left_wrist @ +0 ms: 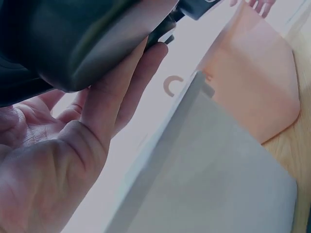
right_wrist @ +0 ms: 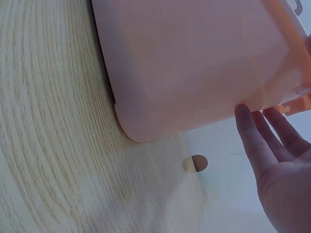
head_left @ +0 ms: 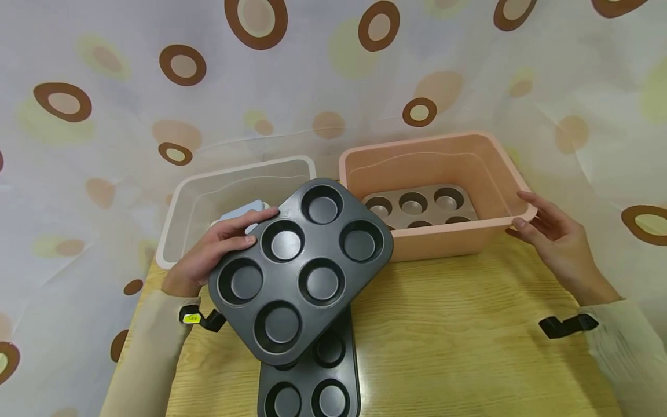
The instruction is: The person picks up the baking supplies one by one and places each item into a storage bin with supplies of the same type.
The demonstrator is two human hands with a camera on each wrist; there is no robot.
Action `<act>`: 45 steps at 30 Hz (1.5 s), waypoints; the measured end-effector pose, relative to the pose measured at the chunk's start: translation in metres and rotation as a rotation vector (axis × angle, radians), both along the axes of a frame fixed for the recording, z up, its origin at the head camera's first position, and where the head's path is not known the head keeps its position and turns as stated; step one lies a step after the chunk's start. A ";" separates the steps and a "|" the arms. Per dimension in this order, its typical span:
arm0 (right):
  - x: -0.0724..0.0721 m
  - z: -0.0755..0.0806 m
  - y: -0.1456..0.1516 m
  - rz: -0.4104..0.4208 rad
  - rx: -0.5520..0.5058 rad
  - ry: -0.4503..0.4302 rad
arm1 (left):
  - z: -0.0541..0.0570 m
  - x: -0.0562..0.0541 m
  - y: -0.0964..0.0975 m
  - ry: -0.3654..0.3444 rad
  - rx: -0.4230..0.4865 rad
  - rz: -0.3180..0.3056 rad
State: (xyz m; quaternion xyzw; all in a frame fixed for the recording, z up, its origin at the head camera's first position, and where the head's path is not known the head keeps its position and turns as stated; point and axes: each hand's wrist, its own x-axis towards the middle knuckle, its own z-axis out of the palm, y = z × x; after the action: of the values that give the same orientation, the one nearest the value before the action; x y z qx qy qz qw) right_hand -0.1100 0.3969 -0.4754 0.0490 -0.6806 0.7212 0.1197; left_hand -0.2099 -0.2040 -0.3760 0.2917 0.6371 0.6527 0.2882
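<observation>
A dark six-cup muffin tin [head_left: 301,267] hangs tilted above the table, cups facing up. My left hand [head_left: 213,252] grips its upper left edge, thumb on top; the left wrist view shows the fingers beneath, beside the cup bottoms. Under it, a second dark muffin tin [head_left: 310,389] lies on the table, partly covered. My right hand [head_left: 560,246] holds the front right corner of a pink plastic bin [head_left: 438,243] at the rim. Inside that bin lies a lighter, tan-grey muffin tin [head_left: 397,215], its near part hidden by the front wall.
A white plastic bin [head_left: 168,231] stands at the back left, close to the pink one, with a light blue item [head_left: 244,208] inside. Both bins sit on a wooden table [head_left: 448,336] against a hanging sheet [head_left: 292,87] with round patterns.
</observation>
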 end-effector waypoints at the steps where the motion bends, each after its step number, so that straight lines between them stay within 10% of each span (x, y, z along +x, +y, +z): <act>1: -0.001 0.000 0.000 0.003 -0.005 0.003 | 0.001 -0.002 0.004 -0.001 -0.017 0.004; 45: 0.015 -0.007 0.017 -0.013 -0.089 0.116 | 0.045 -0.129 0.186 -0.019 -0.081 -0.296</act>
State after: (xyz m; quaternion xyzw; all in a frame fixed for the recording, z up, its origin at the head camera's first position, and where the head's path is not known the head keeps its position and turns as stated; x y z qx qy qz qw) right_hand -0.0949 0.4139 -0.4826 0.0812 -0.6400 0.7459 0.1657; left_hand -0.3393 -0.0179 -0.3307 0.3642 0.6101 0.5798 0.3988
